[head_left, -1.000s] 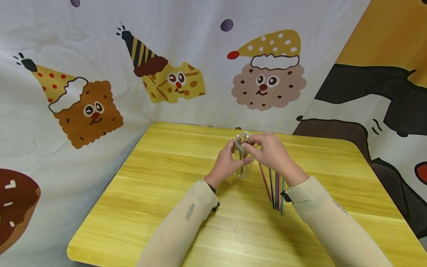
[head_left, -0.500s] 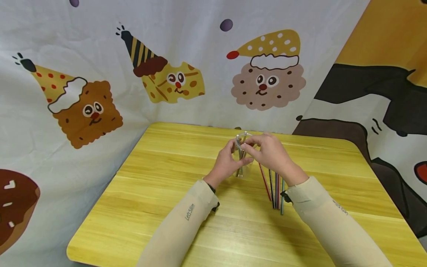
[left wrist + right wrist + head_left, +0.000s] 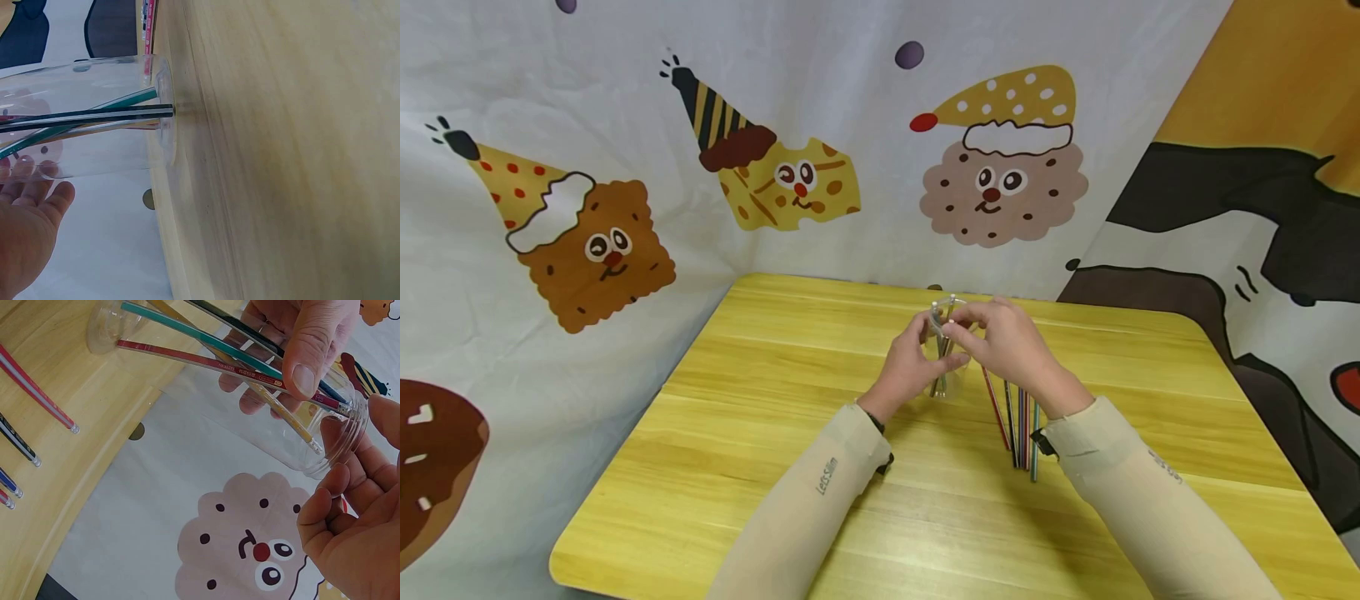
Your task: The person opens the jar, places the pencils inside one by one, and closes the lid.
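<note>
A clear plastic jar (image 3: 262, 440) stands on the table, its open mouth upward. Inside lean several pencils, among them a teal pencil (image 3: 187, 330), a red pencil (image 3: 178, 355), a yellow pencil (image 3: 290, 419) and a black-and-silver striped pencil (image 3: 119, 116). My left hand (image 3: 910, 362) grips the jar's side, with the thumb across the near wall. At the mouth, my right hand (image 3: 1015, 342) has its fingers curled about the rim, thumb on one side. No pencil shows in its grasp, though part of the fingers is hidden behind the rim.
More pencils (image 3: 1024, 429) lie side by side on the yellow wood-grain table (image 3: 760, 367), right of the jar and partly under my right forearm. Behind the table's far edge hangs a white cloth (image 3: 865, 100) with cartoon snacks.
A pencil end that showed near my right fingertips a second ago has sunk from sight at the jar's mouth. Pencils inside shifted slightly. Both hands stay almost in place.
</note>
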Demonstrator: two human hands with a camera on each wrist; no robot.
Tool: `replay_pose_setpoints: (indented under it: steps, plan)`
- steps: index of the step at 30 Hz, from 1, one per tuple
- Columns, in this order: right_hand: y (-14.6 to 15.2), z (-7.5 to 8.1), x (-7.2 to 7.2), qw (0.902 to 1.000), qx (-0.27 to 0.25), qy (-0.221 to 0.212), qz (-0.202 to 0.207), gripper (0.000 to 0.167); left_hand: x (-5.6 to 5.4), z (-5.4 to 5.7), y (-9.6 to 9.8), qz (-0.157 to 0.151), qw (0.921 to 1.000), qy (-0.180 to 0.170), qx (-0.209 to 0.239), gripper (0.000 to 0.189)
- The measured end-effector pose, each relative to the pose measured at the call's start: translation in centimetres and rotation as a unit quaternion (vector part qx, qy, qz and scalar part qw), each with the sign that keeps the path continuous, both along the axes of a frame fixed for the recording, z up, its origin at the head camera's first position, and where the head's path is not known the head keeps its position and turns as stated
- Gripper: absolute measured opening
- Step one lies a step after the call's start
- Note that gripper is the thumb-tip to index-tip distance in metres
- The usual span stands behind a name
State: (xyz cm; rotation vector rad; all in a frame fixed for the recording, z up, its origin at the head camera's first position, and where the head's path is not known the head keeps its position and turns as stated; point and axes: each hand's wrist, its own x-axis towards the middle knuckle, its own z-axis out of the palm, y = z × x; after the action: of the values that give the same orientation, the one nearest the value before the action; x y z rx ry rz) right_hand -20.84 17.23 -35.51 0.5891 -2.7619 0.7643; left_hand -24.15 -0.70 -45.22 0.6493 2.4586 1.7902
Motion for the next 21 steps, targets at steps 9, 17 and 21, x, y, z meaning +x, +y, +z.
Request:
replay_pose_setpoints:
  steps: [9, 17, 21]
  plan:
    - [0.2, 0.1, 0.2, 0.9998, -0.012, 0.004, -0.014, 0.033, 0.0, 0.1, 0.0, -0.004, 1.0000, -0.005, 0.007, 0.082]
    - [1.5, 0.2, 0.6, 0.9970, -0.063, 0.015, -0.043, 0.039, 0.1, 0.3, 0.1, 0.005, 0.9998, -0.020, 0.004, 0.084]
    - [2.5, -0.3, 0.6, 0.9927, -0.097, 0.036, -0.061, 0.032, 0.2, 0.3, 0.1, 0.008, 0.9998, -0.019, -0.002, 0.085]
